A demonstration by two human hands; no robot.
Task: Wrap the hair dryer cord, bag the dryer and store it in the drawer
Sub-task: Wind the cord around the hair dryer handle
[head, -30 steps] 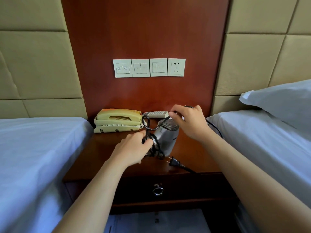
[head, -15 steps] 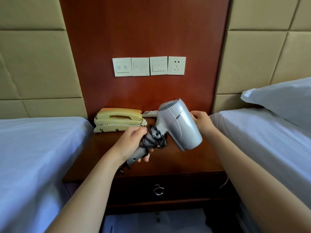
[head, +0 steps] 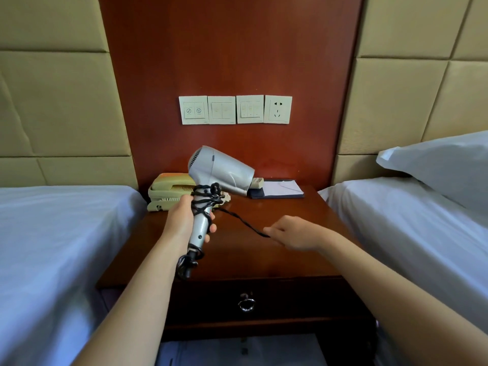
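A silver hair dryer (head: 220, 169) is held up above the wooden nightstand (head: 264, 254), nozzle pointing right. My left hand (head: 184, 220) grips its handle, which has several turns of black cord (head: 206, 199) wound around it. A free stretch of cord runs down and right to my right hand (head: 293, 233), which pinches its end. A short loop of cord hangs below the handle's base. The drawer (head: 247, 302) under the tabletop is closed, with a metal ring pull. No bag is visible.
A yellow-cream telephone (head: 166, 191) stands at the back left of the nightstand, a remote (head: 257, 183) and a notepad on a dark folder (head: 280, 190) at the back right. White beds flank both sides. Switches and a socket (head: 277, 109) sit on the wall panel.
The dryer has turned so its nozzle points right and sits higher. My right hand has left the dryer body, dropped toward me and now pinches the loose cord.
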